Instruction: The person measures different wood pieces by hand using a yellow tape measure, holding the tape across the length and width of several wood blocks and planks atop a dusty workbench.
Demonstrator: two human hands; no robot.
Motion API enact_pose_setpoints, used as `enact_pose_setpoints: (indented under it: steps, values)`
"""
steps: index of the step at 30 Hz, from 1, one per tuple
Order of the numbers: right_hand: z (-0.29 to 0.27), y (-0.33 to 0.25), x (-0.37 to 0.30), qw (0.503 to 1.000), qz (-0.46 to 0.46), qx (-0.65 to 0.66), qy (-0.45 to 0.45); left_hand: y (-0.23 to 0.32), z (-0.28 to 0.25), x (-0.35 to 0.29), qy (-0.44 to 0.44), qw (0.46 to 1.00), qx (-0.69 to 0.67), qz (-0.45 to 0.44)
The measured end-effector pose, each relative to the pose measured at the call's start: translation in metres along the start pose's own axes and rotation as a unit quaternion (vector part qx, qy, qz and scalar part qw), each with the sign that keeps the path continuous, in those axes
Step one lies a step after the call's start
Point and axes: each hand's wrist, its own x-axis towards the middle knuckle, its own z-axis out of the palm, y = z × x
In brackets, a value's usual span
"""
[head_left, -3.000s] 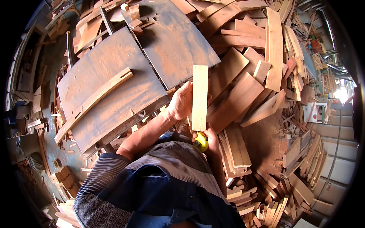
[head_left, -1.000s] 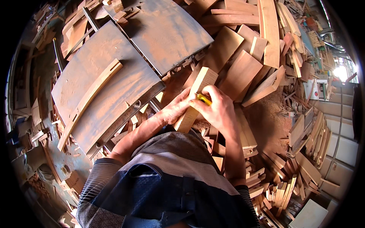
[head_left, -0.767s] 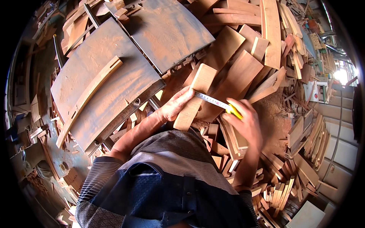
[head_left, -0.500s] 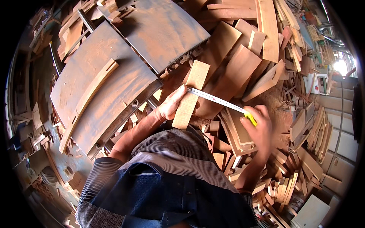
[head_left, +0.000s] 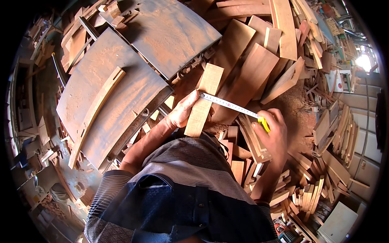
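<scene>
The left hand (head_left: 184,115) is closed around a pale board (head_left: 204,99), which lies near the middle of the picture and points toward 12 o'clock, a little tilted to 1 o'clock. The thumb of this hand presses the end of a tape (head_left: 229,105) on the board's upper part. The tape runs from there toward 4 o'clock, across the board's edge and over the wood below it, to the right hand (head_left: 272,133). This hand is clamped on the yellow case (head_left: 264,123) of the tape (only a small yellow part shows between the fingers). Both hands are well apart, with the pulled-out tape between them. At 10 o'clock from the board lie two big curved panels (head_left: 117,85), dusty and brown, and on the nearer one rests a long curved strip (head_left: 97,111). At 1 o'clock there is a pile of planks (head_left: 259,69), reddish and of many lengths. At 5 o'clock, under the right forearm, small offcuts (head_left: 308,194) lie heaped on the floor.
</scene>
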Motion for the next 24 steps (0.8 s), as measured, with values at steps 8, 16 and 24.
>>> enact_pose_setpoints:
  steps: [8, 16, 24]
  values:
    - [0.010, 0.002, 0.010, 1.000, -0.015, 0.013, 0.009, 0.003, 0.001, 0.001, 0.003, 1.000, 0.024, -0.012]
    - [0.033, -0.029, 0.052, 0.997, -0.003, 0.066, 0.039, 0.004, 0.016, 0.005, -0.012, 0.999, 0.044, 0.002]
    - [0.050, -0.046, 0.076, 0.998, -0.045, 0.049, 0.002, 0.015, 0.016, 0.005, 0.017, 0.998, 0.056, -0.035]
